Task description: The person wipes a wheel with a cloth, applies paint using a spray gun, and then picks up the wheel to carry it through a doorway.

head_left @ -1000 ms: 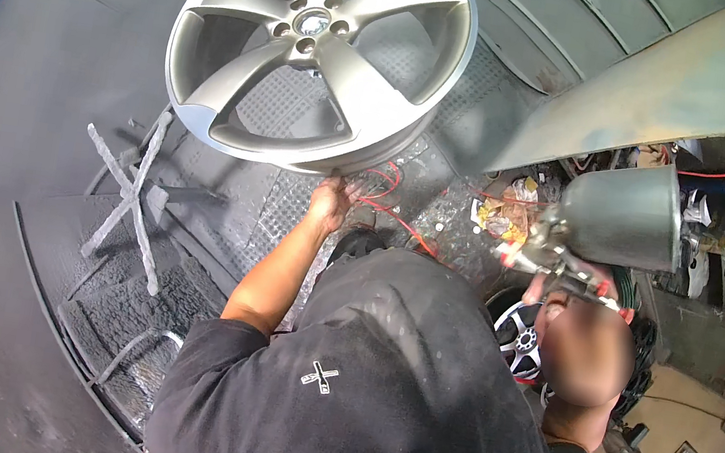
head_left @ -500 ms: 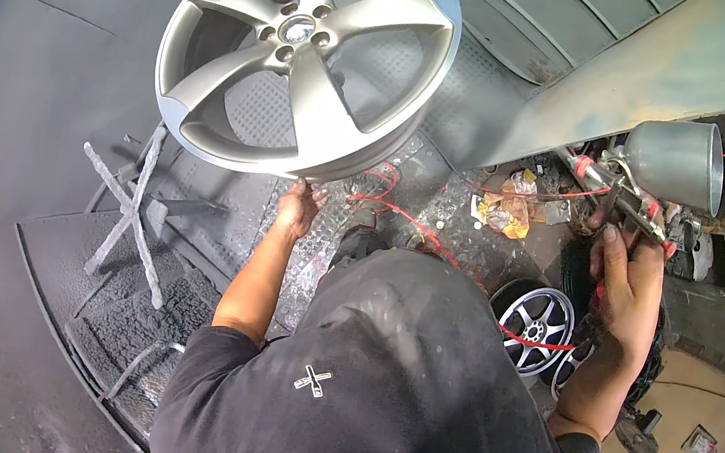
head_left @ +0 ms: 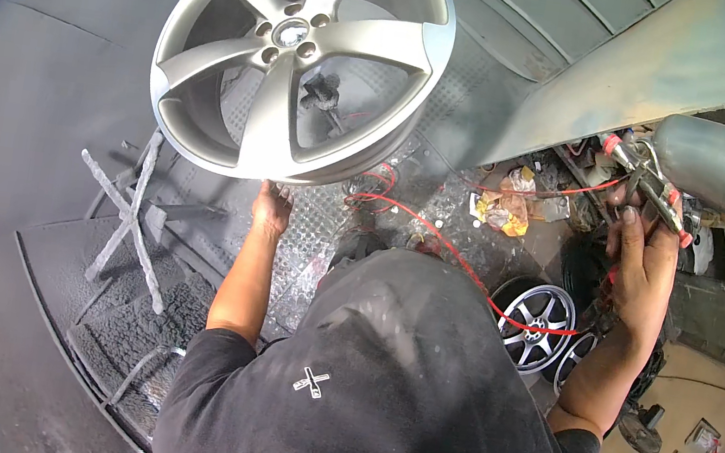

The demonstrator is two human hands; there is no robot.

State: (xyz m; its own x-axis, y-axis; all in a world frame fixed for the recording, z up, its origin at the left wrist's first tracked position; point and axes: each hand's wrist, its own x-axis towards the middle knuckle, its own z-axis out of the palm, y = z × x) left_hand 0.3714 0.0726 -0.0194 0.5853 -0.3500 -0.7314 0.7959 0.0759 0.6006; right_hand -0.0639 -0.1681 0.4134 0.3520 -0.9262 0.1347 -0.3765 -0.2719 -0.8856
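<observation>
The right grip [head_left: 641, 273] is wrapped round a spray gun [head_left: 659, 200]. The left grip [head_left: 271, 208] meets the near rim of a silver wheel [head_left: 272, 110]; whether it clasps, I cannot tell. Farther down are a cross-shaped stand [head_left: 134, 213] and a smaller wheel [head_left: 539, 321].

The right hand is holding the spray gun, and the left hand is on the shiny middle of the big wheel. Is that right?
Not quite: the left hand isn't on the middle of the big wheel. The head view shows it down at the wheel's lower edge. The right hand is holding the spray gun, just as you said.
</observation>
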